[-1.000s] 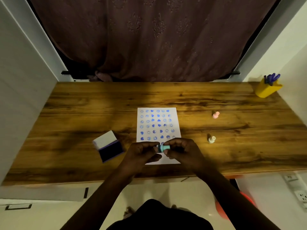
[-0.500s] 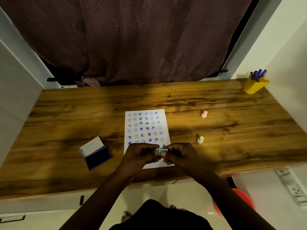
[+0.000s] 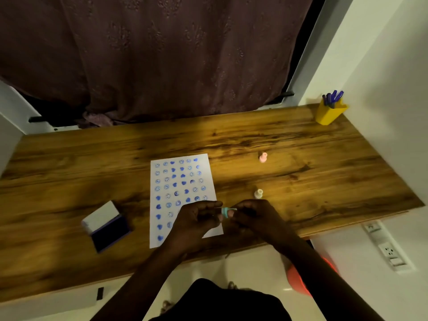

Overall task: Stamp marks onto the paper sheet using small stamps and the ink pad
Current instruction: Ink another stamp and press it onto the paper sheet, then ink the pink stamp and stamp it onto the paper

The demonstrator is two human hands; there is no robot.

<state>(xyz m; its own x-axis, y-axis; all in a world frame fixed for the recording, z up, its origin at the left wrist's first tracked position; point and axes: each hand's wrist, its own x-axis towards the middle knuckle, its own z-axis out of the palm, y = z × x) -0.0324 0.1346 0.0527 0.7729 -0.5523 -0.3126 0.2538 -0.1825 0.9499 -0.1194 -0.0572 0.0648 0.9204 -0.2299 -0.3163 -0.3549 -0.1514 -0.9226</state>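
A white paper sheet with rows of blue heart and smiley marks lies at the middle of the wooden table. Over its lower right corner my left hand and my right hand pinch a small teal stamp between their fingertips. The open ink pad, with a dark blue pad and raised white lid, sits to the left of the sheet. A pink stamp and a cream stamp stand to the right of the sheet.
A yellow cup of blue pens stands at the far right corner beside the white wall. A dark curtain hangs behind the table. A power strip and an orange object lie below the right edge.
The view has swung, so the table appears shifted and tilted. Both hands stay together on the teal stamp over the sheet's lower right corner, turning it slightly.
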